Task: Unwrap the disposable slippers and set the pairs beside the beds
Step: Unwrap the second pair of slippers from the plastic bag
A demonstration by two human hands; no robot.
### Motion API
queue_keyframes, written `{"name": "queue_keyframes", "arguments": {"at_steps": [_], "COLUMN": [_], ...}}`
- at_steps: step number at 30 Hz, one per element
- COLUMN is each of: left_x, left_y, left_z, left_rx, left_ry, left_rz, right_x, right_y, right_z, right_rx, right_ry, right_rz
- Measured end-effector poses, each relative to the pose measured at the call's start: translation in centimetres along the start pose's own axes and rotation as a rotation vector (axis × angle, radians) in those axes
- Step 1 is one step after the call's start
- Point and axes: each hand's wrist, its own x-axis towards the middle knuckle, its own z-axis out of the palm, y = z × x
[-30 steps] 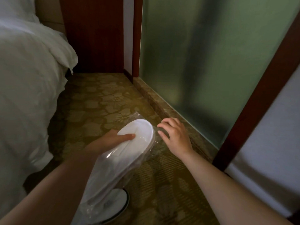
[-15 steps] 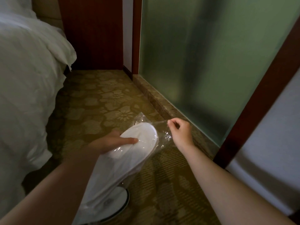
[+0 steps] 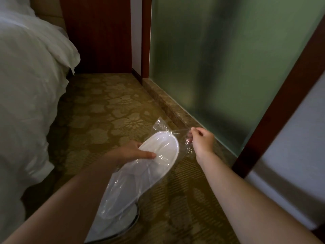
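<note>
Wrapped slippers (image 3: 154, 155) pinned by left hand (image 3: 130, 152) over carpet (image 3: 105, 106) beside bed (image 3: 26, 85). Right hand (image 3: 202, 140) fingers now clamped on wrapper flap (image 3: 168, 127), stretched taut since a second ago: opening started.

You're looking down at an olive carpet (image 3: 112, 110) with a pale flower pattern. To your right, a frosted green glass panel (image 3: 219, 59) rises from a brown stone sill (image 3: 168, 106). A dark wooden panel (image 3: 98, 34) closes the far end, and a dark wooden post (image 3: 281, 95) slants past the glass.
</note>
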Motion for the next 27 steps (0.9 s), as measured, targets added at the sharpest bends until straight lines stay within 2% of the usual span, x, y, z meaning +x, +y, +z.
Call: {"name": "queue_keyframes", "arguments": {"at_steps": [6, 12, 16, 18, 23, 27], "left_x": [-0.3, -0.1, -0.1, -0.1, 0.3, 0.5], "left_y": [0.0, -0.2, -0.3, -0.5, -1.8, -2.8], "left_z": [0.2, 0.3, 0.1, 0.0, -0.6, -1.3], "left_rx": [-0.037, 0.026, 0.079, 0.083, 0.141, 0.248], "left_ry": [-0.010, -0.030, -0.033, -0.033, 0.028, 0.028], "left_rz": [-0.011, 0.003, -0.004, -0.024, -0.084, -0.128], "right_x": [0.7, 0.7, 0.5, 0.6, 1.6, 1.1], "right_y": [-0.3, 0.0, 0.2, 0.1, -0.2, 0.1], "right_z": [-1.0, -1.7, -2.1, -2.2, -2.5, -2.7], "right_rx": [0.188, 0.148, 0.087, 0.079, 0.174, -0.061], "right_ry": [0.077, 0.032, -0.050, -0.077, -0.009, -0.200], "right_rz": [0.188, 0.362, 0.407, 0.392, 0.294, 0.058]}}
